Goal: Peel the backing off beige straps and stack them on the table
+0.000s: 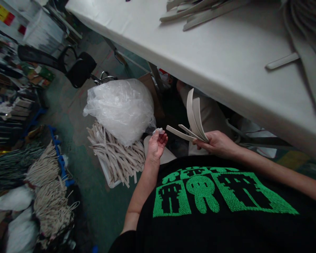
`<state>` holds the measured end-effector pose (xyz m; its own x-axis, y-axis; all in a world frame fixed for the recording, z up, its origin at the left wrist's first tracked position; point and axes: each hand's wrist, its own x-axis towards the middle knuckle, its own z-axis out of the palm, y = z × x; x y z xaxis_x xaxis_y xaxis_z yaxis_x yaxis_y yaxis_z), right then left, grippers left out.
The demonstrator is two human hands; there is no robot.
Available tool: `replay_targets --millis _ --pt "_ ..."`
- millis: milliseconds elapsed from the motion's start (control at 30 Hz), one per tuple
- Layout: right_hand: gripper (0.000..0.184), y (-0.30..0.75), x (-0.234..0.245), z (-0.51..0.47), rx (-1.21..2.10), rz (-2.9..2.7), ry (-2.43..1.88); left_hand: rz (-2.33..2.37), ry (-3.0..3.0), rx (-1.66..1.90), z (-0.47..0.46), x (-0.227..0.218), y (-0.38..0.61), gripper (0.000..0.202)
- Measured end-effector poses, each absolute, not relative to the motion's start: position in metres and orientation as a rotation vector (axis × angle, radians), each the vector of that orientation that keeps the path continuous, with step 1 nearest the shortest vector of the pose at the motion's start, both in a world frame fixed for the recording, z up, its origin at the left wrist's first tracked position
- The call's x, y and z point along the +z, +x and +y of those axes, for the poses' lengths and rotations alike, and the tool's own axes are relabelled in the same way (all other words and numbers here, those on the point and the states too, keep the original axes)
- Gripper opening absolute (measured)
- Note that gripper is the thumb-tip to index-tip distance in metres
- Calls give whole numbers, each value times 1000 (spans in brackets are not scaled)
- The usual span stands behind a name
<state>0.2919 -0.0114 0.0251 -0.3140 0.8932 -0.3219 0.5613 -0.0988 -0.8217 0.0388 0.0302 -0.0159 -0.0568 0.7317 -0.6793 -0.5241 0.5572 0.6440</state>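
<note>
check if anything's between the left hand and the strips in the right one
Nothing visible: in this view only a gap separates the left hand, a whitish bit at its tip, from the nearest free end of the beige strips in the right hand. The bulging plastic bag sits left of that gap.

Beige strips point(213, 17) were spread on the white table point(158, 45), and a larger heap of strips point(307, 31) was piled toward its right side. The green floor point(100, 211) was occupied partly by a black chair point(81, 68).
</note>
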Motion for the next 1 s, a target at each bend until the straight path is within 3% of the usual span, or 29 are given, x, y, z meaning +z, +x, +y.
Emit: replay_targets --millis 267,1000 --pt "54 285 24 -16 1057 -2004 -1478 1297 222 1034 31 -19 40 26" --pt "48 287 23 -16 964 -2074 -1441 1278 141 1036 32 -19 38 19"
